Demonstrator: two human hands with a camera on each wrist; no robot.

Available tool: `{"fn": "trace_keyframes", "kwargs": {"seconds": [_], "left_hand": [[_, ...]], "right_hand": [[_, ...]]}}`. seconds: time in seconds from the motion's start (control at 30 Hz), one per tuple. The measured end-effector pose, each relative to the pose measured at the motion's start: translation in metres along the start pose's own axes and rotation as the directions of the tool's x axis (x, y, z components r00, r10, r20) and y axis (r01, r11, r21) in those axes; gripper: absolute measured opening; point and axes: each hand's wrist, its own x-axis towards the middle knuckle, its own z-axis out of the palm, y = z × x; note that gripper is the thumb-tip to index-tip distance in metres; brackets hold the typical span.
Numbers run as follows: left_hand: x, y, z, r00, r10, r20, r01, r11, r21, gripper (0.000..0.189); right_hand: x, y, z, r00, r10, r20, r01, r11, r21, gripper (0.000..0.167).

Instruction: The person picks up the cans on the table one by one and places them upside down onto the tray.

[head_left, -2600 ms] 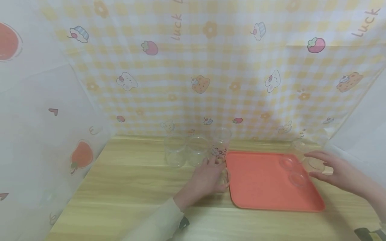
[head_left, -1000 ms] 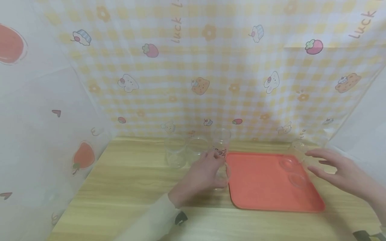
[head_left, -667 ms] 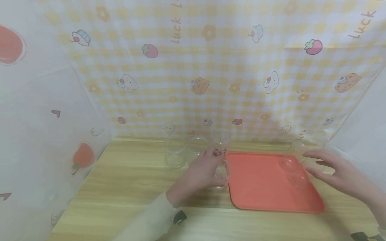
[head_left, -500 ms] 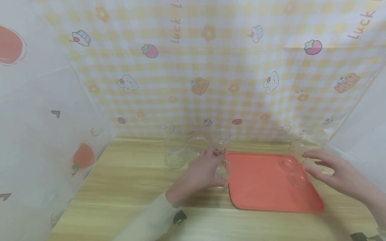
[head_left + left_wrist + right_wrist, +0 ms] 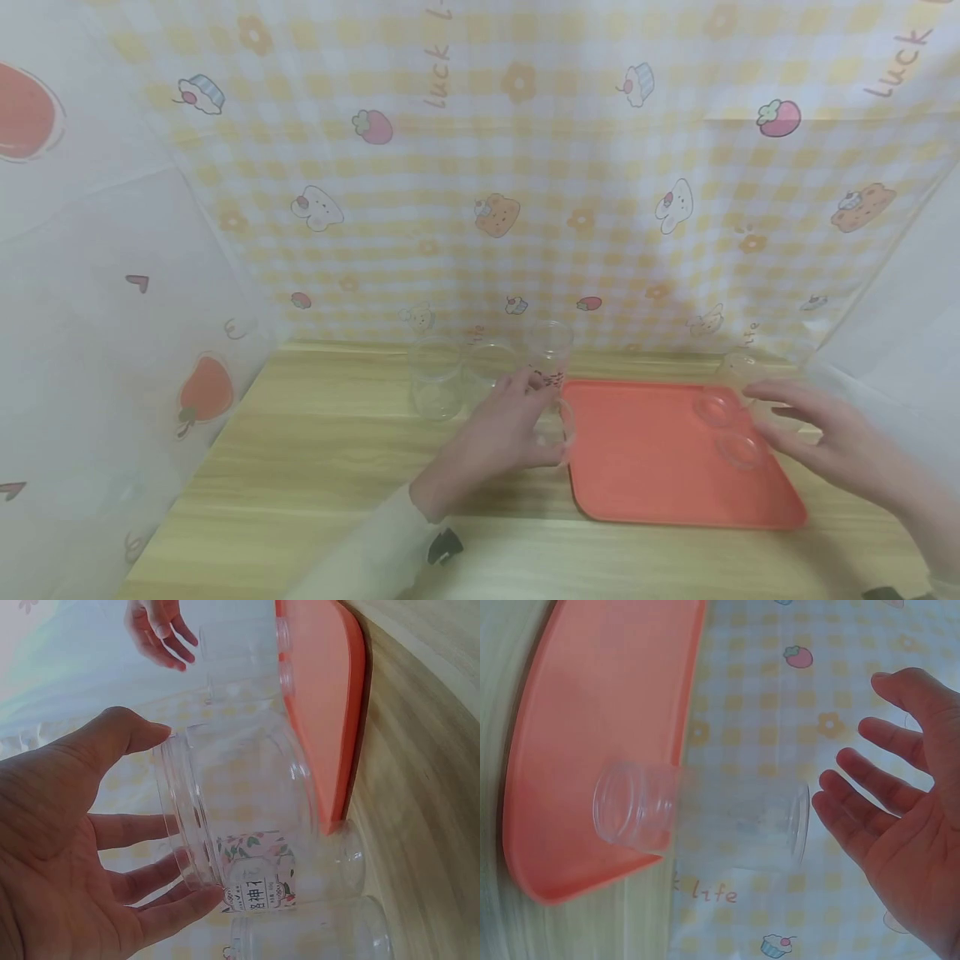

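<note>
In the head view my left hand (image 5: 495, 429) is at a clear wide-mouthed jar (image 5: 555, 427) beside the tray's left edge. The left wrist view shows thumb and fingers curled round that jar's threaded rim (image 5: 184, 817). My right hand (image 5: 832, 437) hovers at the tray's right side, fingers spread and holding nothing. Close by its fingertips in the right wrist view is the base of a clear jar (image 5: 735, 817), standing mouth down on the orange-red tray (image 5: 660, 467). A second clear jar (image 5: 240, 637) stands beside it, also on the tray.
Behind my left hand stand two clear jars (image 5: 437, 392) and a taller clear container (image 5: 551, 337) with a printed label. The wooden tabletop (image 5: 322, 467) reaches back to a yellow checked cloth (image 5: 450, 250), with pale sheeting on both sides.
My right hand has come off the jar it was around and drifted slightly left. My left hand has shifted a little left, thumb and fingers now at its jar's rim. The jars have stayed put.
</note>
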Motion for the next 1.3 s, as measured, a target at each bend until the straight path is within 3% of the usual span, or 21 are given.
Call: {"fn": "trace_keyframes", "kwargs": {"seconds": [0.27, 0.53, 0.77, 1.03, 1.3], "left_hand": [[-0.004, -0.001, 0.004, 0.999, -0.004, -0.044, -0.001, 0.995, -0.096, 0.071], [-0.002, -0.004, 0.011, 0.994, -0.015, -0.104, -0.003, 0.985, -0.170, 0.078], [-0.001, -0.004, 0.018, 0.989, -0.065, -0.129, 0.028, 0.962, -0.273, 0.077], [0.001, -0.004, 0.023, 0.980, -0.085, -0.181, 0.014, 0.932, -0.361, 0.071], [0.003, -0.005, 0.032, 0.968, -0.110, -0.225, 0.006, 0.907, -0.421, 0.067]], "right_hand": [[0.004, -0.007, 0.005, 1.000, -0.005, 0.006, 0.005, 1.000, 0.025, 0.063], [0.009, -0.010, 0.011, 0.999, -0.042, 0.034, 0.037, 0.991, 0.125, 0.059], [0.011, -0.015, 0.016, 0.999, 0.019, 0.041, -0.024, 0.992, 0.126, 0.056], [0.013, -0.019, 0.022, 0.994, 0.076, 0.078, -0.092, 0.970, 0.227, 0.053], [0.015, -0.020, 0.032, 0.998, 0.041, 0.041, -0.051, 0.953, 0.299, 0.061]]}}
